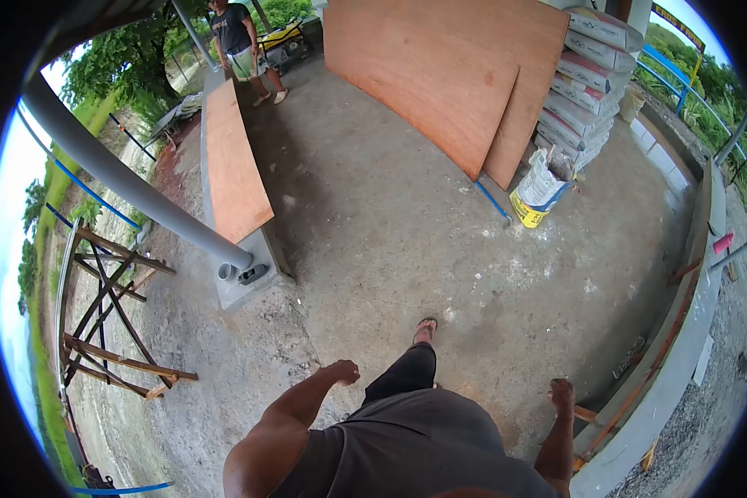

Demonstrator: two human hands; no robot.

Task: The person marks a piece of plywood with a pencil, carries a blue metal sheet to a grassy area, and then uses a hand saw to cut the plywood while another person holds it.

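My left hand (345,372) hangs at my side over the concrete floor (365,274), its fingers curled in, with no object showing in it. On the other side my right hand (561,392) is also loosely curled with nothing visible in it, near the low wall (695,340) at the right. Between the hands, one sandalled foot (425,330) is forward on the floor. Neither hand touches an object.
A plywood strip (231,158) lies on the left ledge, beside a grey post (141,187). Large plywood sheets (440,75), stacked bags (585,91) and an opened sack (541,189) stand ahead. Wooden trestles (124,361) are at left. Another person (239,41) stands at the back left.
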